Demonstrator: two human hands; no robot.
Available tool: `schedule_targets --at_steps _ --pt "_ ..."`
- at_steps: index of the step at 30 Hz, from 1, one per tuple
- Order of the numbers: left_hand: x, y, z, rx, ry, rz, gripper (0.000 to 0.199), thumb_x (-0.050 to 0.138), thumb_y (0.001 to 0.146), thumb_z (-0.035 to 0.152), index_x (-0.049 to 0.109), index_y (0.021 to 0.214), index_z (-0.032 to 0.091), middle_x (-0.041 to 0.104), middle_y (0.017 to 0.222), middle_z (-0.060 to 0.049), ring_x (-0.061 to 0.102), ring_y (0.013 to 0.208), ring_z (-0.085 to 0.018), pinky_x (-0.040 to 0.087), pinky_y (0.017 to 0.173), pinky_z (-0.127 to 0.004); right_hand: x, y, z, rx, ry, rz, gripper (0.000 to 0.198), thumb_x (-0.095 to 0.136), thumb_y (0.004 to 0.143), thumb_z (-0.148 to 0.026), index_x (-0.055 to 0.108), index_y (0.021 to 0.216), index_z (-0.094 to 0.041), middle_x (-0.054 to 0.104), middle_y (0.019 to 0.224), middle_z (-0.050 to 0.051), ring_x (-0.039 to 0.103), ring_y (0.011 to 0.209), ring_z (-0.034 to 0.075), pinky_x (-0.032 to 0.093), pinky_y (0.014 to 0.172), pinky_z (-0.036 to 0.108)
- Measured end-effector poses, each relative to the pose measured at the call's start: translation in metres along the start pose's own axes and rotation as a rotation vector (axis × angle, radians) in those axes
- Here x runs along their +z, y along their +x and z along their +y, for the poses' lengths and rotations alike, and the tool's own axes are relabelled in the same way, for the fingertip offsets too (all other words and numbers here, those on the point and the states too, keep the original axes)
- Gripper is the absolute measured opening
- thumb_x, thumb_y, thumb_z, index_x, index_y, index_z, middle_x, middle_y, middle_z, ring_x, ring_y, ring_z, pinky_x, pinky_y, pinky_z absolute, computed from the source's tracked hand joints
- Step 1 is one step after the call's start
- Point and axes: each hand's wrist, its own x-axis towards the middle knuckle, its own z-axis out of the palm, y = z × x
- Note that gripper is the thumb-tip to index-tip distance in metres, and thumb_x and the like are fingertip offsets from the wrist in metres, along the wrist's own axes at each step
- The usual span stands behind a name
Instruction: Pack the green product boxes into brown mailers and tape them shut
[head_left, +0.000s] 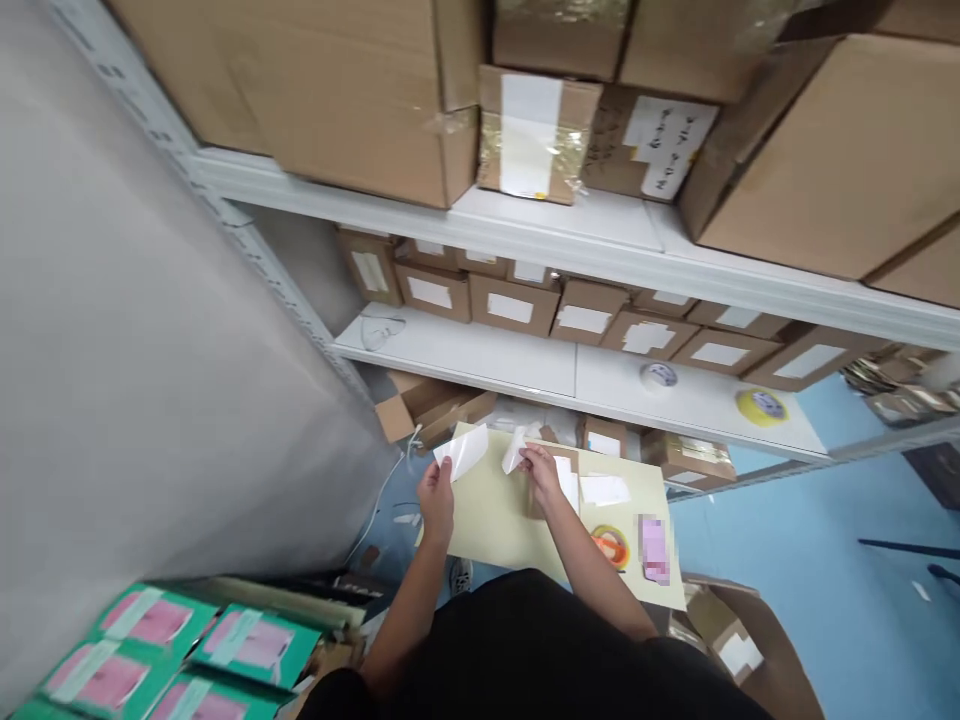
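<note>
My left hand (436, 497) pinches a white label sheet (465, 452) by its lower corner, above the left end of a pale yellow table (487, 520). Between the fingers of my right hand (540, 468) is a smaller, curled white paper piece (514, 452). Under and beside the right hand sits a cardboard box (537, 505), largely covered by the hand and forearm, with a white label (567, 482) on it. More white labels (604, 489) lie to its right. Near my right forearm is an orange tape dispenser (609, 546) with yellow tape.
A blurred pink item (654, 548) lies at the table's right end. Behind the table, a white shelf rack (480, 350) holds labelled cardboard boxes (512, 303) and tape rolls (762, 406). Green boxes (259, 645) stand lower left; an open carton (780, 650) is lower right.
</note>
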Motion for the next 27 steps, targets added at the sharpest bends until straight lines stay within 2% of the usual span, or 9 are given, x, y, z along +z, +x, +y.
schedule_targets --at_steps 4,8,12,14,17,20,23,25,27 --pt "-0.050 0.024 0.021 0.014 -0.024 -0.006 0.054 0.076 0.077 0.065 0.073 0.095 0.015 0.071 0.080 -0.004 0.066 0.076 -0.019 0.053 0.071 -0.029 0.091 0.038 0.028 0.169 -0.136 -0.037 0.026 0.083 0.060 -0.022 0.066 0.080 -0.021 0.064 0.060 -0.005 0.054 0.050 0.010 0.054 0.058 0.025" --pt "-0.085 0.042 0.038 0.103 0.070 0.063 0.052 0.073 0.079 0.067 0.073 0.088 0.015 0.069 0.077 -0.003 0.062 0.075 -0.017 0.049 0.069 -0.027 0.175 0.071 0.044 0.203 -0.184 -0.046 0.026 0.082 0.063 -0.020 0.062 0.078 -0.021 0.064 0.059 -0.005 0.057 0.050 0.010 0.054 0.057 0.024" --pt "-0.105 0.052 0.037 0.118 0.144 0.032 0.050 0.069 0.083 0.064 0.074 0.096 0.016 0.071 0.084 -0.004 0.064 0.079 -0.019 0.049 0.072 -0.028 0.217 0.082 0.053 0.187 -0.213 0.010 0.025 0.079 0.066 -0.023 0.059 0.082 -0.023 0.063 0.060 -0.006 0.060 0.052 0.011 0.047 0.051 0.020" --pt "-0.109 0.056 0.031 0.093 0.165 -0.004 0.051 0.070 0.084 0.062 0.074 0.105 0.016 0.074 0.093 -0.007 0.066 0.084 -0.021 0.051 0.076 -0.029 0.217 0.074 0.059 0.169 -0.225 0.051 0.026 0.078 0.067 -0.026 0.056 0.080 -0.023 0.062 0.059 -0.006 0.059 0.052 0.011 0.043 0.049 0.019" --pt "-0.109 0.060 0.019 0.084 0.255 -0.010 0.046 0.068 0.086 0.057 0.074 0.109 0.017 0.075 0.099 -0.010 0.068 0.088 -0.023 0.053 0.079 -0.033 0.195 0.045 0.067 0.142 -0.224 0.069 0.027 0.079 0.067 -0.034 0.057 0.078 -0.023 0.066 0.064 -0.004 0.061 0.055 0.012 0.044 0.051 0.020" --pt "-0.101 0.064 0.009 0.196 0.417 -0.051 0.031 0.068 0.088 0.049 0.076 0.098 0.020 0.073 0.097 -0.009 0.068 0.089 -0.024 0.053 0.081 -0.034 0.160 0.003 0.070 0.134 -0.179 -0.133 0.034 0.081 0.069 -0.047 0.061 0.073 -0.020 0.071 0.071 0.002 0.065 0.061 0.014 0.048 0.058 0.022" --pt "-0.083 0.065 -0.001 0.377 0.570 -0.240 0.016 0.070 0.087 0.038 0.075 0.087 0.023 0.072 0.098 -0.009 0.067 0.097 -0.025 0.052 0.089 -0.036 0.128 -0.039 0.061 0.162 -0.144 -0.278 0.044 0.076 0.078 -0.061 0.069 0.076 -0.017 0.074 0.076 0.008 0.069 0.072 0.018 0.052 0.065 0.026" --pt "-0.067 0.064 -0.008 0.472 0.663 -0.395 0.009 0.069 0.086 0.031 0.076 0.086 0.024 0.072 0.103 -0.010 0.066 0.104 -0.027 0.050 0.098 -0.038 0.111 -0.057 0.051 0.138 -0.134 -0.237 0.046 0.076 0.078 -0.062 0.073 0.082 -0.017 0.076 0.082 0.009 0.071 0.079 0.020 0.053 0.067 0.027" --pt "-0.048 0.060 -0.016 0.531 0.751 -0.544 0.010 0.069 0.087 0.026 0.078 0.091 0.024 0.072 0.111 -0.011 0.064 0.111 -0.029 0.047 0.105 -0.041 0.096 -0.064 0.041 0.098 -0.158 -0.108 0.042 0.081 0.074 -0.058 0.074 0.083 -0.017 0.076 0.084 0.008 0.072 0.082 0.021 0.052 0.067 0.027"
